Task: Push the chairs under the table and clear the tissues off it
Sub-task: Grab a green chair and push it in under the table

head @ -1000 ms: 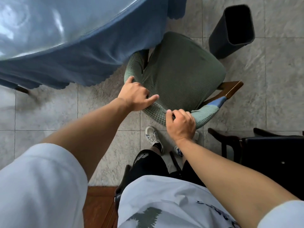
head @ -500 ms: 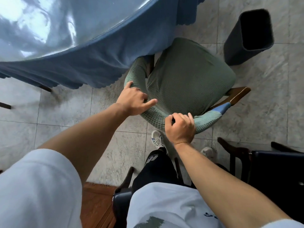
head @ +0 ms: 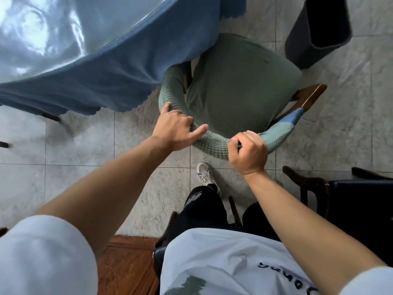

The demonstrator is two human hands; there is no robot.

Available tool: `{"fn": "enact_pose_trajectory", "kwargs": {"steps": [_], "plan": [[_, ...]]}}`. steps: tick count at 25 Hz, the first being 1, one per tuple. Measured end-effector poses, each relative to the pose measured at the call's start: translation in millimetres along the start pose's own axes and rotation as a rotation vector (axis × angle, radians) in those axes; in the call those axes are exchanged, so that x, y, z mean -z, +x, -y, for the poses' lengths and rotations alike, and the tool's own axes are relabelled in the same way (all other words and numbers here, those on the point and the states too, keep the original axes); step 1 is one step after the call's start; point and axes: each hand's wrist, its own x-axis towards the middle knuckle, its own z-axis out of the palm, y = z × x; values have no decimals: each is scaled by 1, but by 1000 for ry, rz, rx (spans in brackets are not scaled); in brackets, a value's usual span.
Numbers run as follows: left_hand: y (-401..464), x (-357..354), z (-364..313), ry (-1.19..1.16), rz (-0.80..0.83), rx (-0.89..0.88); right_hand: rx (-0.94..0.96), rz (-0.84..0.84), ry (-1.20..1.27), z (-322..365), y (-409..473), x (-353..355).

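Note:
A chair with a green knitted cover (head: 234,88) stands on the tiled floor, its front left edge tucked beneath the hanging blue tablecloth (head: 110,81) of the round table (head: 42,28). My left hand (head: 176,128) grips the curved backrest on its left side. My right hand (head: 247,152) is closed around the backrest further right. The tabletop is glossy and no tissues show on the part in view.
A dark waste bin (head: 316,28) stands on the floor right behind the chair. A dark wooden armchair (head: 344,194) sits close at my right. My shoe (head: 205,175) is on the floor just behind the green chair. Another chair's legs (head: 51,117) poke out under the cloth at left.
The green chair has slid toward the table, and the cloth now overlaps more of its seat. Both hands stayed on the backrest.

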Motion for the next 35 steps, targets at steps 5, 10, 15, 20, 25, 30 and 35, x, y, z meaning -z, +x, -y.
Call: {"fn": "enact_pose_trajectory", "kwargs": {"steps": [5,10,15,20,25,30,35], "plan": [[-3,1,-36,-84,-14,108,87,42,-53,-39,32,22],[-7,-2,-94,-192,-22,239,214,142,11,-87,74,51],[-9,-5,-163,-280,-51,371,359,319,33,-125,119,76],[6,0,-234,-374,-33,506,484,532,-15,-155,170,98],[34,7,-264,-528,-11,747,508,651,-73,-155,180,114],[55,5,-263,-648,-136,986,482,543,-67,-139,154,108],[60,-7,-257,-581,-210,1009,559,565,-103,-124,150,96]]}}
